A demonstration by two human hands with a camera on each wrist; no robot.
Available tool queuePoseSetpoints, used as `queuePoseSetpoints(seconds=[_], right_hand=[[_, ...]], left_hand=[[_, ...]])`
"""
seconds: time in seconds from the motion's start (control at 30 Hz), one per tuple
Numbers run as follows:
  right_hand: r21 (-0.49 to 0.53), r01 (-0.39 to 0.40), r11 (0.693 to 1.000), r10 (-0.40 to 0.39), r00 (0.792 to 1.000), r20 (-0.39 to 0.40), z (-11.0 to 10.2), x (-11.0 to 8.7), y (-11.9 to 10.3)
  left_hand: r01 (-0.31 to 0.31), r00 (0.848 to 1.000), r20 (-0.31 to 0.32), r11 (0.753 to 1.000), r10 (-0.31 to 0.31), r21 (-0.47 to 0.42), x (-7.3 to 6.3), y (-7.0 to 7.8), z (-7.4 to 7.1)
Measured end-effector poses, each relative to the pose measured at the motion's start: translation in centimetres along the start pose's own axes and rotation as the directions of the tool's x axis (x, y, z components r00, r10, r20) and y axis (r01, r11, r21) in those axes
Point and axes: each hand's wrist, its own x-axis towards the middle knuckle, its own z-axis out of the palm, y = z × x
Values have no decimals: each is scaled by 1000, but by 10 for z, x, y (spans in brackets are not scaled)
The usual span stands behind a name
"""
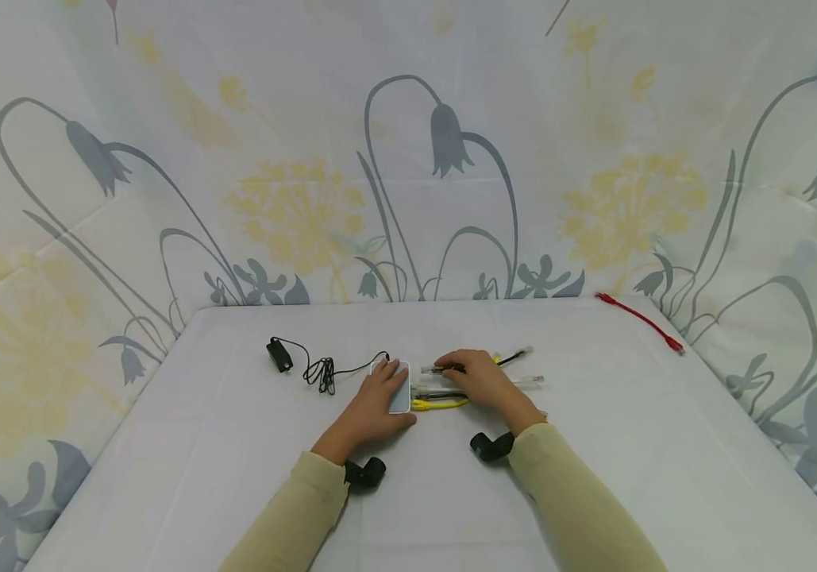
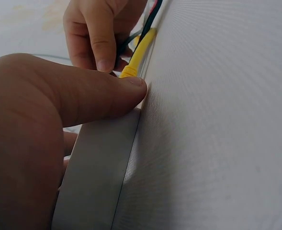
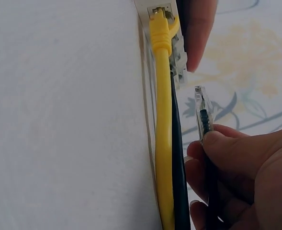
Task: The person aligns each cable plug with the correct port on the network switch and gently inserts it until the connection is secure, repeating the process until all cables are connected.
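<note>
A small white network switch (image 1: 400, 401) lies on the table under my left hand (image 1: 372, 403). That hand holds it between the thumb at the near side and fingers reaching over to the far side. My right hand (image 1: 481, 380) pinches a black network cable by its clear plug (image 3: 200, 100), apart from the switch's row of ports. A yellow network cable (image 3: 163, 124) sits in the nearest port, with a second black cable (image 3: 180, 177) running beside it. White cable (image 1: 531, 380) ends stick out beyond my right hand. My fingers hide part of the switch's top.
A black power adapter (image 1: 279, 355) lies at the left, its coiled cord (image 1: 321, 373) leading to the switch's far side. One short red network cable (image 1: 640, 318) lies at the far right of the white table (image 1: 186, 445). Flowered cloth (image 1: 444, 238) hangs behind.
</note>
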Motion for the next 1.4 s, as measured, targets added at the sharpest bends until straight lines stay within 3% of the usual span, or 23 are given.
queuePoseSetpoints(seconds=[1.4], right_hand=[[-47, -15, 999, 13, 999, -34, 18, -2, -6]], left_hand=[[1, 1000, 2, 1000, -1, 11, -1, 3, -2]])
